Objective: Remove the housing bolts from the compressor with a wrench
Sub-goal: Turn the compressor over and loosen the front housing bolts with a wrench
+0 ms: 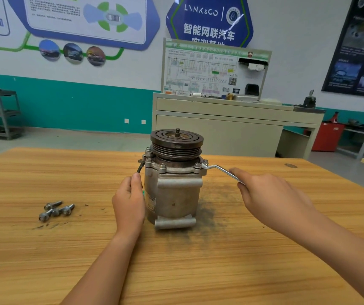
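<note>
The wooden bench (242,249) carries everything. The compressor (174,194) stands upright on it about midway between the left and right edges and nearer the far edge, pulley (176,142) on top, so the flange bolts face up where I can reach them.

My left hand (129,205) grips the housing's left side, fingers curled round it and thumb pointing up along the wall. I judge this braces the body against the turning force.

My right hand (271,194) is closed round the handle end of the offset ring wrench (220,169), out to the right, which gives me the longest lever. The wrench's ring end sits on the flange bolt (205,162) at the right rim, well apart from my right fingers (238,175) and across the housing from my left.

Another seated bolt (162,166) shows at the front, so the job looks partway done.

At least 3 loose bolts (55,210) lie together toward the left edge, clear of my elbows.
</note>
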